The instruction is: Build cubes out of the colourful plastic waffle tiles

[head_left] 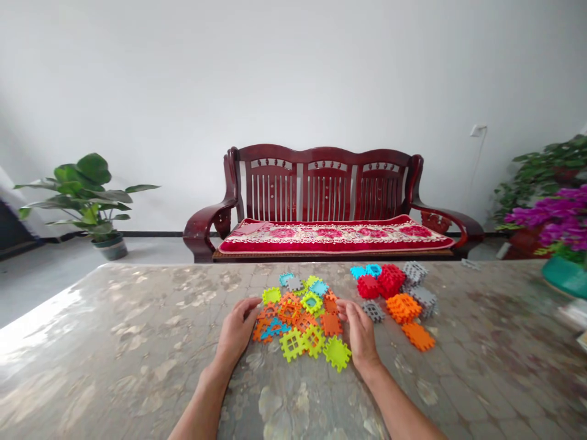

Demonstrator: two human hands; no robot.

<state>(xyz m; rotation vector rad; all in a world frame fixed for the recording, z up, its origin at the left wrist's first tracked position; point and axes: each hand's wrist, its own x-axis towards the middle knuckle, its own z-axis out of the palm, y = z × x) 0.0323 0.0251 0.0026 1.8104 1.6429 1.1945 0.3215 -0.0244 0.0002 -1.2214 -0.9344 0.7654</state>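
A loose pile of flat plastic interlocking tiles with notched edges lies in front of me: lime green tiles [337, 352], orange tiles [331, 324], blue tiles [275, 328] and a grey one [294, 283]. Some have window-like cutouts, and many overlap. My left hand [237, 329] rests at the pile's left side, fingers curved and apart from the thumb, with nothing seen in it. On the opposite side, my right hand [360, 331] has its fingertips close beside the orange tiles; whether they touch is hard to see. No tile shows in its grasp.
Right of the pile stand tile stacks sorted by colour: red [391, 280], orange [403, 308], grey [422, 299] and blue [373, 270]. A patterned cover lies on the table [151, 360]. Purple flowers [557, 217] stand at the right; behind is a wooden bench [325, 183].
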